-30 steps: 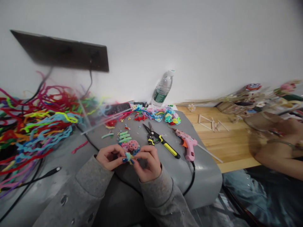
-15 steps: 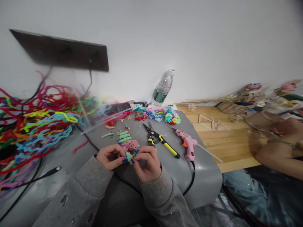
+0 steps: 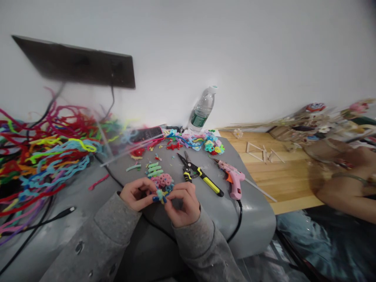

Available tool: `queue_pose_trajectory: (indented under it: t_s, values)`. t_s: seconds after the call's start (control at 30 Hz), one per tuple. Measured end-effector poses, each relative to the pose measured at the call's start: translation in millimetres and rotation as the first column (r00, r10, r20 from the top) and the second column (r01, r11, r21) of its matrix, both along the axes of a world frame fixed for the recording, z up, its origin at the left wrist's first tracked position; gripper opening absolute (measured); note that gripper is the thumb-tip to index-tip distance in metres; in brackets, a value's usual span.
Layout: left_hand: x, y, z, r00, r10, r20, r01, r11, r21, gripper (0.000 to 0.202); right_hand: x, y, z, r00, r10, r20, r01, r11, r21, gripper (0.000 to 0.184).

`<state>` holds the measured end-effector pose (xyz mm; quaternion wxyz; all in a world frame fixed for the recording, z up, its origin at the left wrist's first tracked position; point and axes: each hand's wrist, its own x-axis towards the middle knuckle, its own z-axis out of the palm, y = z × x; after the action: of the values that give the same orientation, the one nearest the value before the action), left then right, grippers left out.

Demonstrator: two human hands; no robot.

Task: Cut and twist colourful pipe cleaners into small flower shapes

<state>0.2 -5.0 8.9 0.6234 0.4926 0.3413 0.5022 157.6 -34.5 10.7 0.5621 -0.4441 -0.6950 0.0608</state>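
My left hand point(image 3: 135, 194) and my right hand point(image 3: 182, 203) meet over the near part of a grey surface point(image 3: 252, 219). Both pinch one small pipe-cleaner piece point(image 3: 160, 194) in pale green and yellow between thumbs and fingertips. Just beyond it lies a pink pipe-cleaner flower cluster point(image 3: 163, 180). A few short green pieces point(image 3: 154, 169) lie a little farther out. Both sleeves are grey.
Black-and-yellow cutters point(image 3: 199, 175) and a pink glue gun point(image 3: 233, 179) with its black cord lie to the right. A tangle of coloured pipe cleaners point(image 3: 44, 156) fills the left. A water bottle point(image 3: 202, 108) stands by the wall. Another person's arm point(image 3: 343, 192) is at the right.
My fingers have shifted slightly on the small piece; the hands stay in the same spot. Nothing else has moved.
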Motion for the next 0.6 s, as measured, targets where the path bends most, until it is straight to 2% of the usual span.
queue_pose_trajectory:
  t_s: [0.3,0.6]
  values:
    - [-1.6,1.8,-3.4,0.999,-0.016,-0.041,0.017,1.0,0.023,0.029,-0.5,0.1,-0.1,1.0,-0.008,-0.004,0.008,1.0,-0.009,0.012]
    - [-1.6,1.3,-4.8,1.0,-0.024,-0.012,0.024,1.0,0.017,0.026,-1.8,-0.1,0.1,1.0,-0.028,-0.013,0.028,0.999,-0.019,0.011]
